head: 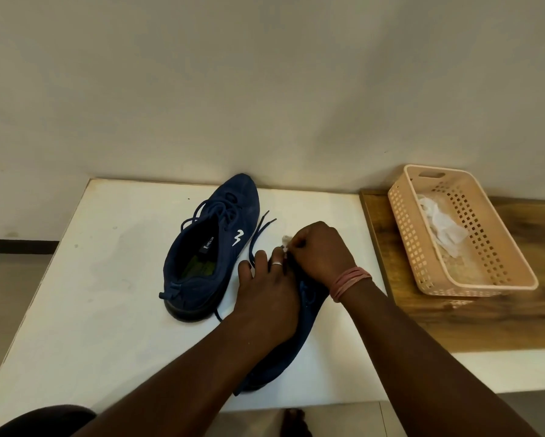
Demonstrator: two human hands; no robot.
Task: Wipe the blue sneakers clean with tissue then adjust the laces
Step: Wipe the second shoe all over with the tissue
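While the far sneaker (213,247) sits alone at 11 o'clock on the white table (107,294), laces loose, the near sneaker (284,351) at 6 o'clock lies under both hands. Left hand (265,288) rests on it, fingers spread; right hand (320,250) pinches something pale, maybe tissue. Used tissue (441,228) is in the basket (400,216) at 3 o'clock, so I'd guess wiping's mostly done, laces left.

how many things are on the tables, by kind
blue sneakers: 2, one standing free, one under the hands
peach basket: 1
used white tissue in the basket: 1 clump
small tissue piece pinched in the right hand's fingers: 1
left hand rests on the near sneaker
total: 5
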